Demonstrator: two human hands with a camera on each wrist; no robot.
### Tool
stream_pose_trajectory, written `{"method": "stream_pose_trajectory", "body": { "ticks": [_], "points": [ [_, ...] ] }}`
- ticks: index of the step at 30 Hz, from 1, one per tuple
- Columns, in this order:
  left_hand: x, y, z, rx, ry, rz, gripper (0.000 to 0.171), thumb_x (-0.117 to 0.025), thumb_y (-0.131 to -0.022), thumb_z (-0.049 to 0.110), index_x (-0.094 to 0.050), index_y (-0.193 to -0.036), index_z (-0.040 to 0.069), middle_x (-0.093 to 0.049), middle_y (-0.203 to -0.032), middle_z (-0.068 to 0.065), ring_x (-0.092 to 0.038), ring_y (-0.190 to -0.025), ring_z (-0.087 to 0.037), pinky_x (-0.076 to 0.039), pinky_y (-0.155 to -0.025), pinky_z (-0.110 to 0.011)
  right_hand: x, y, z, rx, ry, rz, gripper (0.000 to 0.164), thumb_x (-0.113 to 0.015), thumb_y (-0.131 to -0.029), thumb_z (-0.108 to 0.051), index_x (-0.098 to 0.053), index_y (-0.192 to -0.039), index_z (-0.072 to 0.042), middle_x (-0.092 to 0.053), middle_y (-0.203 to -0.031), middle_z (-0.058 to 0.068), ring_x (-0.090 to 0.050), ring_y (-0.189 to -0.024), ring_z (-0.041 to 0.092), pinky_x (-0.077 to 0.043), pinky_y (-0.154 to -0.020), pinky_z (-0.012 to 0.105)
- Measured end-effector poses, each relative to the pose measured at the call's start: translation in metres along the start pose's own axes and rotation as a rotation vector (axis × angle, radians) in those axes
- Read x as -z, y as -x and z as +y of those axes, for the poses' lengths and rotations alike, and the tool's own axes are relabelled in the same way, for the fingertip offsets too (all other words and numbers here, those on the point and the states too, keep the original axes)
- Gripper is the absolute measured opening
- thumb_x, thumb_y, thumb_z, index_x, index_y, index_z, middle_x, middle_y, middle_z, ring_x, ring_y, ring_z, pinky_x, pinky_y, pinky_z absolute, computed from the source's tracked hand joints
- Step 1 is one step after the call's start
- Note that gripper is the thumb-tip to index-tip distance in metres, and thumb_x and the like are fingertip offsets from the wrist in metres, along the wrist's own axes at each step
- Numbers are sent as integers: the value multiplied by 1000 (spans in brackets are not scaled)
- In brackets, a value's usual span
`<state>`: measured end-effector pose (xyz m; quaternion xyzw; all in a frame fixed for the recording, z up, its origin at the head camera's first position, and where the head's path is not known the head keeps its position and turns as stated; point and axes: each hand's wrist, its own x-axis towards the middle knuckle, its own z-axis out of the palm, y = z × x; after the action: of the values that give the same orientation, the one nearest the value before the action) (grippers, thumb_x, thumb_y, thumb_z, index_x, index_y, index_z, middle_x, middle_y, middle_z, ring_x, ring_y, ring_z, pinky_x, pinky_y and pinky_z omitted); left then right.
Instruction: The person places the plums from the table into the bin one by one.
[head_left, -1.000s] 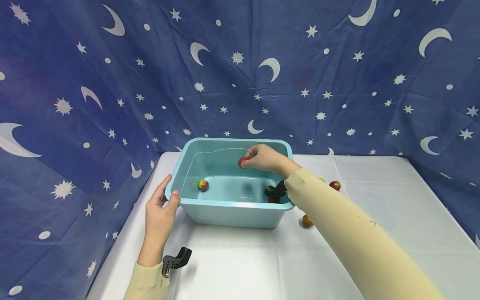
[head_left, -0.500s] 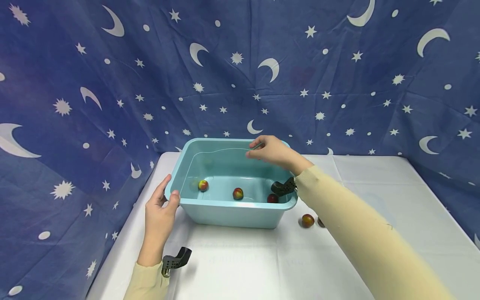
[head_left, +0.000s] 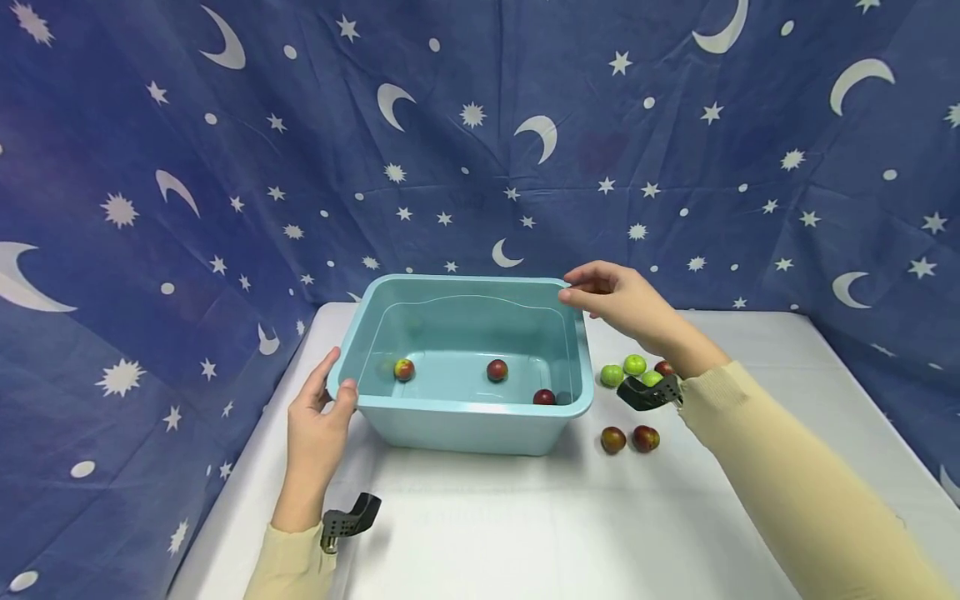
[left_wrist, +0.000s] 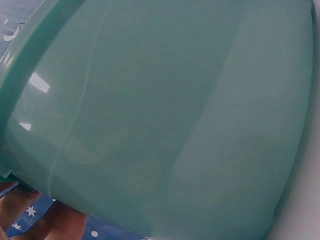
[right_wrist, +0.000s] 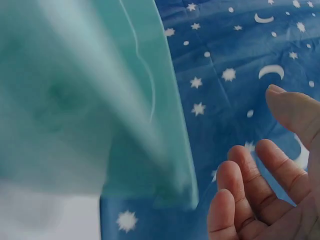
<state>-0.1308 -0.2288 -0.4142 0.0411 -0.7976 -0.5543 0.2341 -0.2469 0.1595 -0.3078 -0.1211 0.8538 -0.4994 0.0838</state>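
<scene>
Fingers of the right hand (head_left: 619, 302) hang parted, holding nothing, by the tub (head_left: 459, 430) — best to clear its rim. The left hand (head_left: 317, 427) grips a corner — light pressure suffices.

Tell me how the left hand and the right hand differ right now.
The left hand grips the tub; the right hand holds nothing.
The left hand is at the tub's near left corner; the right hand is by its far right corner.
In the head view, the left hand points mostly away from the wearer, while the right hand points left.
Both are bare and come out of pale sleeves.
</scene>
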Motion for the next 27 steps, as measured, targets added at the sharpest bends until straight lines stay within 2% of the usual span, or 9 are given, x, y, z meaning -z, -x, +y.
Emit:
{"method": "stream_pose_trajectory", "body": {
  "ticks": [3, 9, 12, 15, 19, 21, 27],
  "points": [
    [-1, -2, -8, 0, -8, 6, 48, -61, -94, 23, -52, -141, 28, -50, -140, 8, -55, -105, -17, -48, -71, -15, 7, 13, 19, -6, -10, 8, 56, -70, -87, -44, -55, -130, -11, -62, -117, 7, -56, -106, 24, -48, -83, 36],
    [-1, -2, -7, 12, 3, -3, 48, -59, -95, 22, -51, -142, 28, -51, -139, 6, -56, -108, -17, -49, -74, -14, 18, 39, 69, -30, -60, 31, 55, -70, -87, -43, -55, -129, -11, -61, -120, 8, -57, -107, 23, -51, -78, 27],
    [-2, -2, -6, 10, 6, -3, 48, -59, -95, 21, -51, -142, 25, -52, -139, 4, -56, -107, -16, -48, -73, -13, 20, 51, 90, -57, -68, 20, 55, -69, -88, -42, -53, -130, -10, -58, -123, 10, -56, -109, 25, -51, -81, 25],
    [-1, -2, -6, 11, 9, -1, 49, -60, -94, 19, -51, -142, 22, -52, -139, 3, -56, -105, -13, -48, -73, -13, 18, 60, 108, -86, -69, 6, 55, -68, -89, -41, -52, -132, -9, -57, -125, 11, -55, -111, 26, -48, -89, 28],
    [-1, -3, -8, 15, 15, -4, 50, -59, -94, 14, -50, -143, 17, -51, -140, 1, -55, -106, -10, -48, -75, -12, 15, 68, 131, -102, -96, -14, 57, -68, -90, -38, -51, -133, -5, -55, -128, 16, -56, -110, 23, -48, -93, 32],
    [-1, -3, -7, 17, 10, -3, 50, -58, -94, 14, -49, -143, 16, -51, -141, -1, -55, -106, -10, -47, -75, -12, 13, 71, 140, -111, -110, -28, 58, -69, -90, -37, -50, -132, -2, -55, -128, 19, -58, -109, 21, -48, -93, 30],
    [-1, -2, -6, 15, 33, -8, 49, -60, -94, 18, -51, -142, 23, -51, -140, 4, -55, -109, -13, -48, -75, -13, 9, 82, 161, -168, -65, -46, 59, -70, -89, -36, -50, -133, -1, -59, -124, 18, -58, -107, 19, -46, -89, 23]
  ]
}}
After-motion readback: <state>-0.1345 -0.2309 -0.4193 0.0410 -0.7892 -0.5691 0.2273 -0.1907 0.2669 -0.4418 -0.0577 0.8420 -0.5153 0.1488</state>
